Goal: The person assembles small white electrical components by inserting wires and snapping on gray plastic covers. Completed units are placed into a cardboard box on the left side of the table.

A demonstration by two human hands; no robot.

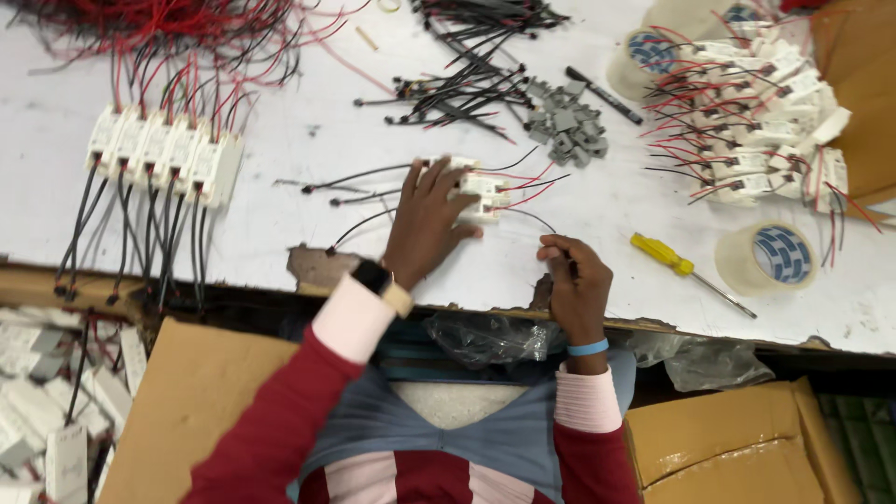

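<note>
My left hand [425, 224] lies flat on a few small white modules [481, 191] with red and black wires near the front of the white table [308, 159], pressing them down. A thin black wire [532, 217] runs from the modules to my right hand [574, 280], whose fingers pinch its end close to the table's front edge. Black leads [359, 177] trail left from the modules.
A row of white modules [163, 154] with black leads lies at left, a heap of wired modules [765, 121] at right. Grey clips [565, 126], black cable ties [467, 89], a marker [602, 93], a yellow screwdriver [686, 271], tape rolls [770, 257], cardboard boxes [737, 439] below.
</note>
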